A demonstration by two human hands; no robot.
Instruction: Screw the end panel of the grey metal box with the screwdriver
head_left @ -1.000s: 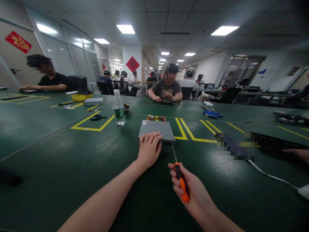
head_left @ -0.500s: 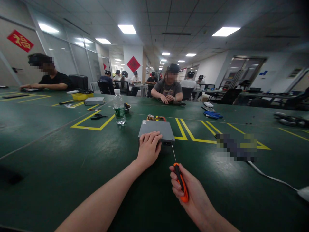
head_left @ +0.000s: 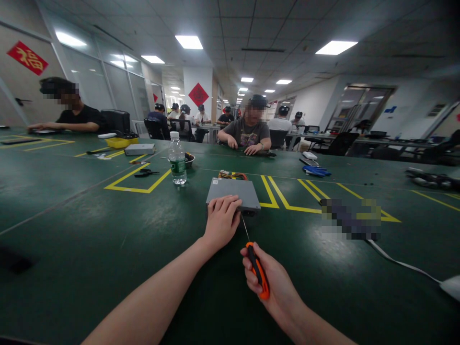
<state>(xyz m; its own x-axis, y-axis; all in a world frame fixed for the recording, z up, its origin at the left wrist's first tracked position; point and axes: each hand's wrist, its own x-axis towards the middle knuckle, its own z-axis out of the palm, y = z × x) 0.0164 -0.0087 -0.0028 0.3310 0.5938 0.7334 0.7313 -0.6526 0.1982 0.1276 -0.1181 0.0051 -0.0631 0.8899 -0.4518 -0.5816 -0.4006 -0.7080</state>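
Observation:
A grey computer power supply (head_left: 235, 189) lies on the green table in front of me, its bundle of coloured cables (head_left: 232, 176) at the back. My left hand (head_left: 222, 218) grips its near left part, fingers over the top and thumb down at the front face. In my right hand (head_left: 264, 273) is a screwdriver (head_left: 258, 270) with an orange and black handle, my fingers wrapped around it. Its thin shaft points up at the front face of the power supply, close to my left thumb. Whether the tip touches a screw cannot be made out.
A water bottle (head_left: 178, 160) stands behind left, near a metal bowl (head_left: 190, 162). Black pliers-like tools (head_left: 145, 173), a grey box (head_left: 139, 149) and a yellow tray (head_left: 122, 143) lie farther left. Blue gloves (head_left: 316, 171) and a white cable (head_left: 398, 262) are right. A person (head_left: 246, 132) sits opposite.
My right hand has moved left with the screwdriver, its tip going from the power supply's front right corner to beside my left thumb. My left hand stays put. The person opposite has moved their hands apart.

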